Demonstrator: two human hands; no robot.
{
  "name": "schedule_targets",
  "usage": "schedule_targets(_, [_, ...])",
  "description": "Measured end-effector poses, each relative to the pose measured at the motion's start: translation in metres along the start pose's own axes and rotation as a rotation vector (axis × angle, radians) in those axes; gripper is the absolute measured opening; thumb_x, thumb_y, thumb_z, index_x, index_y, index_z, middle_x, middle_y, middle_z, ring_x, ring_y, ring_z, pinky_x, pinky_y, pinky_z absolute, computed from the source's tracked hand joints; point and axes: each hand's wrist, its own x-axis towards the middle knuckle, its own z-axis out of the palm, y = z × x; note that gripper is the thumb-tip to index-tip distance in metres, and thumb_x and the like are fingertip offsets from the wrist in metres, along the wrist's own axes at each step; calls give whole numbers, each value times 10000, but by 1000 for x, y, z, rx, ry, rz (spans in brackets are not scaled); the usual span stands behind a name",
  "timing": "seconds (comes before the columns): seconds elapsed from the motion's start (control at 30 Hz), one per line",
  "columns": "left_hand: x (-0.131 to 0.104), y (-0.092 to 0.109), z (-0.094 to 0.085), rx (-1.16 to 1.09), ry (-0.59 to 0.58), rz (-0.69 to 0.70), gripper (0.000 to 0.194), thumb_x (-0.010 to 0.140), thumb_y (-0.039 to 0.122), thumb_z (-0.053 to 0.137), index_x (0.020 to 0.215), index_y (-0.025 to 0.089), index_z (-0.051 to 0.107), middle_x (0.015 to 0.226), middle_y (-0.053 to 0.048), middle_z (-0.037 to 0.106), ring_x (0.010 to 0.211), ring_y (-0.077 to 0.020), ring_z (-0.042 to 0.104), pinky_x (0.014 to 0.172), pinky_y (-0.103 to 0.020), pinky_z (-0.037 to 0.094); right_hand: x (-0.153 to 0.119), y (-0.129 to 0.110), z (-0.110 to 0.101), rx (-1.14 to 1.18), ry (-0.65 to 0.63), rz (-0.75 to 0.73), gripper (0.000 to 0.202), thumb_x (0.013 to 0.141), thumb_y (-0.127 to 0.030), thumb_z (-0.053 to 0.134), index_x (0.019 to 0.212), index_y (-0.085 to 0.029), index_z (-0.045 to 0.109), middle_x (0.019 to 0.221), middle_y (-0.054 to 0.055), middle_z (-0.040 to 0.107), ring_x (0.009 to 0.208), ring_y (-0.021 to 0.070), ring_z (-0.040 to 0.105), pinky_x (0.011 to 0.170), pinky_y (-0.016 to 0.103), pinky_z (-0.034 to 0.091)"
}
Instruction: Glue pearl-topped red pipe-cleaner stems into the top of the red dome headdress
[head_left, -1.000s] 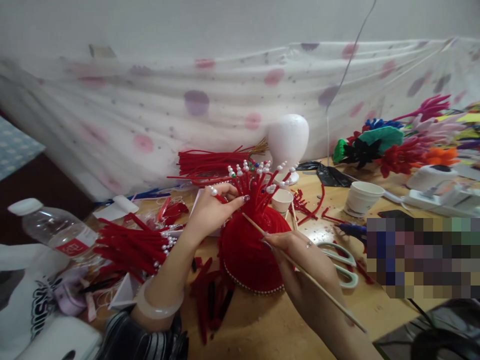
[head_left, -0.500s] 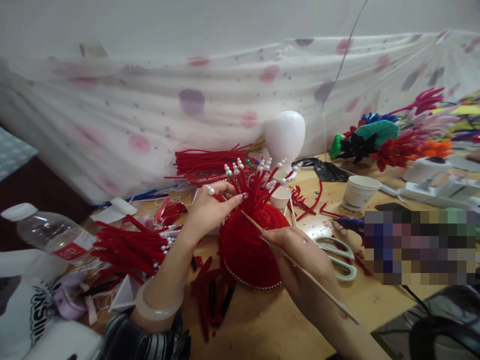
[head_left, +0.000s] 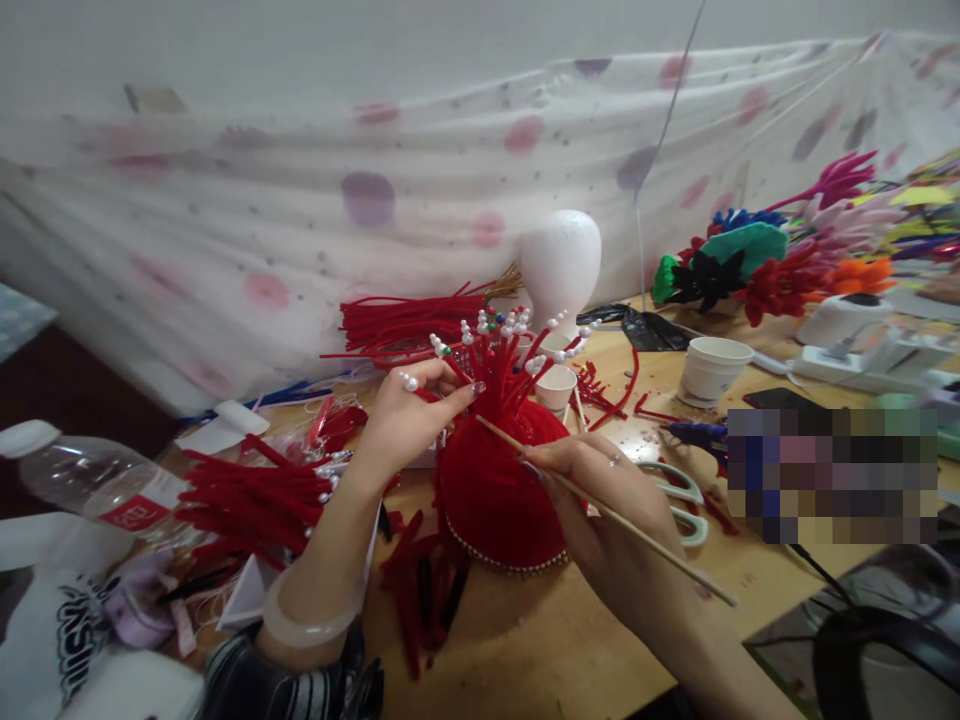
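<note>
A domed red velvet headpiece (head_left: 495,500), edged with small pearl beads, rests on the table in front of me. From its top rises a cluster of red chenille stems (head_left: 511,388) tipped with white beads. My left hand (head_left: 412,425), with a pearl ring, is closed at the left of the cluster, thumb and finger pinching one beaded stem (head_left: 459,372). In my right hand (head_left: 611,490) is a thin wooden stick (head_left: 649,542), held like a pen. The stick's tip points at the base of the stems; whether it touches is unclear.
Scissors (head_left: 694,525) and a paper cup (head_left: 714,370) lie to the right. Behind stands a white foam head (head_left: 562,265). Loose red stems (head_left: 247,500) and a plastic bottle (head_left: 97,480) are at left. Colourful chenille flowers (head_left: 780,270) sit back right.
The whole view has shifted slightly, so most things appear a little further left and higher. Both hands keep their holds; the stick's tip stays near the stem bases.
</note>
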Motion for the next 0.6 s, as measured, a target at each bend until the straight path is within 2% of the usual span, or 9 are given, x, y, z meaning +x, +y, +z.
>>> schedule_targets(0.3, [-1,3,-2,-102,-38,-137,139,764,269,679,688,161,636,597,27,645,443,-72,545,408,-168,415,-2,1,0,-31,-6,11,133,936,-90,521,964,-180,616,821,26,640,802,145,581,692,267,459])
schedule_targets(0.6, [0,-2,-3,-103,-28,-101,140,750,292,693,717,161,657,649,-12,702,512,-121,636,485,-212,521,0,-1,-1,-35,19,3,158,928,-88,505,961,-194,618,791,19,655,779,159,599,667,279,467])
